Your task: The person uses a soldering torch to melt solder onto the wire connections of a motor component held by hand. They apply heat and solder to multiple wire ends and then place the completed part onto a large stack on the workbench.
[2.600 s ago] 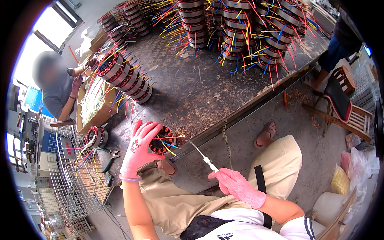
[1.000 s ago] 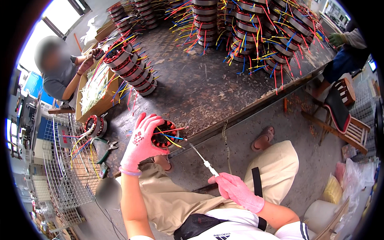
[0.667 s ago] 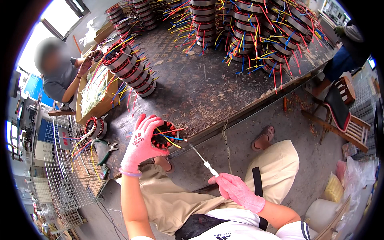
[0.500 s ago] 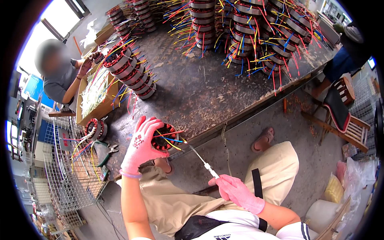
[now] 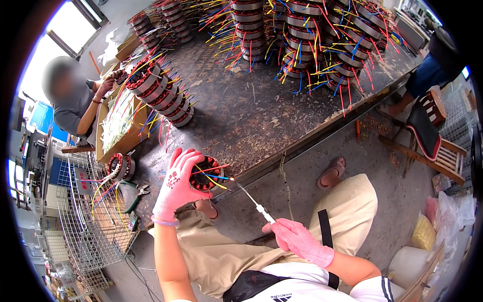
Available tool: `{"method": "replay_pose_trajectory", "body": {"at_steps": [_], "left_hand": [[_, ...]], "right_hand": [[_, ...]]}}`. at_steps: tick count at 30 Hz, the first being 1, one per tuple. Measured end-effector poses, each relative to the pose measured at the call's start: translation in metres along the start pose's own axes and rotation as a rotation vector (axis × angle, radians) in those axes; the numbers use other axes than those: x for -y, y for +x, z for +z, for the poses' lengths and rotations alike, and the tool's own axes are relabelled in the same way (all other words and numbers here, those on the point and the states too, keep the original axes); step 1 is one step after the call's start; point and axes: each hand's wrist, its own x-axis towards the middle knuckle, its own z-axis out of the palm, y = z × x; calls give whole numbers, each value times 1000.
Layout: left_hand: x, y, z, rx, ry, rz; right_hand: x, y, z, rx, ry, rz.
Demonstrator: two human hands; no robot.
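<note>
My left hand (image 5: 177,189), in a pink glove, grips a ring-shaped motor stator (image 5: 193,180) with red windings, held on its side by the table's near edge. Red, blue and yellow lead wires (image 5: 219,177) stick out of it to the right. In my right hand (image 5: 298,240), also gloved in pink, is a slim white-handled tool (image 5: 265,213) with a long thin metal tip. That tip points up and left, very close to the wire ends, where a small bright glow shows. Whether tip and wires touch, I cannot tell.
On the dark worn table (image 5: 241,110) stand several stator stacks (image 5: 249,30) and a leaning stack (image 5: 161,93). Another stator (image 5: 121,167) and green-handled pliers (image 5: 136,195) lie left, by a wire basket (image 5: 95,226). A co-worker (image 5: 73,100) sits beyond a carton (image 5: 121,123). A wooden chair (image 5: 427,143) stands right.
The whole scene has shifted slightly in the picture. Both hands keep their grips, and the tool tip stays by the wire ends.
</note>
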Motion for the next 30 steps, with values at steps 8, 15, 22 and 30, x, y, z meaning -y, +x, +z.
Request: {"method": "replay_pose_trajectory", "body": {"at_steps": [8,15,22,30], "left_hand": [[1,0,0,-2,3,0],[2,-1,1,-2,1,0],[2,-2,5,-3,-36,-14],[-3,-2,-1,-60,-178,20]], "right_hand": [[-3,1,0,0,2,-10],[-3,1,0,2,15,-2],[-7,-1,-2,-14,108,36],[-9,-14,-27,-106,137,-45]]}}
